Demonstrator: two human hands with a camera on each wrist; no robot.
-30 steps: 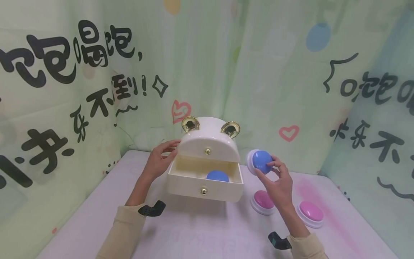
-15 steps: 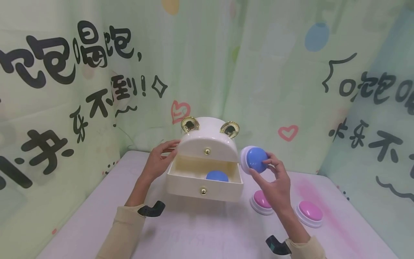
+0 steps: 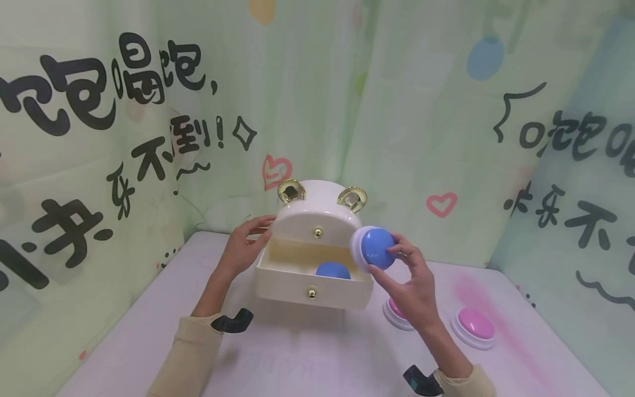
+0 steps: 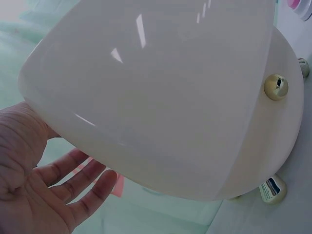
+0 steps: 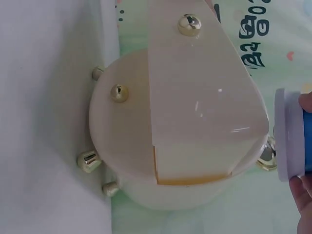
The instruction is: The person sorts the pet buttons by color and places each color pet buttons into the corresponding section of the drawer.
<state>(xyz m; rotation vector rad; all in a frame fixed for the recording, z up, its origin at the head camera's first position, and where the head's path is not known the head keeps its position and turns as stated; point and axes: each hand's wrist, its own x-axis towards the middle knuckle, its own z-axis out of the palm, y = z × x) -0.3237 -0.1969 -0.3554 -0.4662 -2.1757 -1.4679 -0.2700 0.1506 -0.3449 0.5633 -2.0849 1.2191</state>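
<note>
A white frog-shaped drawer box (image 3: 319, 193) with gold-rimmed eyes stands at the middle. Its drawer (image 3: 283, 284) is pulled out towards me, and a blue dome push button (image 3: 333, 270) lies inside at the right. My left hand (image 3: 243, 251) touches the box's left side with fingers extended; the left wrist view shows this hand (image 4: 53, 190) along the curved wall. Between thumb and fingers, my right hand (image 3: 414, 286) pinches a second blue push button (image 3: 378, 248) by its edges, tilted, its white base overlapping the drawer's right corner in the head view.
Two pink push buttons rest on the white table: one (image 3: 397, 317) partly behind my right hand, the other (image 3: 476, 324) further right. A printed curtain (image 3: 397, 138) hangs behind the table's far edge. Gold feet (image 5: 88, 161) hold the box up.
My right hand has carried the blue push button leftwards, from beside the box to the open drawer's right corner. The left hand and the box stay in place.
</note>
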